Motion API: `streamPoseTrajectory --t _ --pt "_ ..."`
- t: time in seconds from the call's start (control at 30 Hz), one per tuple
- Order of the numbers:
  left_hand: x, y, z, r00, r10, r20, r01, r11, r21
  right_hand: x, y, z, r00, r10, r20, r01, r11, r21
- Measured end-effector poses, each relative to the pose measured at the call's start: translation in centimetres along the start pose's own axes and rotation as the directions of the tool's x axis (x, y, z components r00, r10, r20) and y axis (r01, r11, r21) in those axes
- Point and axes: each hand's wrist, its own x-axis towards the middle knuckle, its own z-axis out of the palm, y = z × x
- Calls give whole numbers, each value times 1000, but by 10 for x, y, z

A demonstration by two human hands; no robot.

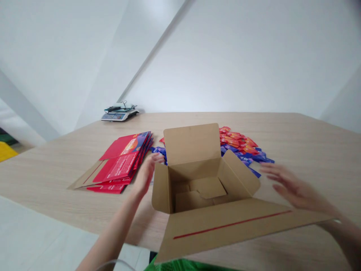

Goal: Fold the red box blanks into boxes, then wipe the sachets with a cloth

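An open brown cardboard box (194, 167) stands in front of me with its flaps spread and its folded bottom showing. A red strip runs along the wide flap nearest me. My left hand (148, 171) is beside the box's left flap, fingers stretched forward; I cannot tell whether they touch the cardboard. To the right of the box, my right hand (290, 188) is in the air, slightly blurred, its fingers apart and holding nothing. Behind the box lies a pile of small red-orange packets (237, 139) and blue packets (248, 158), partly hidden by the raised back flap.
Left of the box, a stack of flattened red printed cartons (121, 158) rests on the wooden table (310, 143). A scale (120, 113) with dark items on top sits at the far left. Beyond the table's back edge rises a white wall (239, 56). Something yellow (7, 151) shows at the left edge.
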Motion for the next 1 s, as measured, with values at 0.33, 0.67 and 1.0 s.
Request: streamPoseTrajectory --t 0.33,0.67,1.0 --pt "-7 93 52 682 -65 728 -349 847 402 115 -111 38 740 -317 594 80 917 390" --pt "-36 -1 24 692 97 715 -616 596 515 77 -20 75 864 -134 486 82 989 127" --pt "-33 -3 35 622 -35 782 -713 386 585 39 -93 32 510 -36 859 48 999 14"
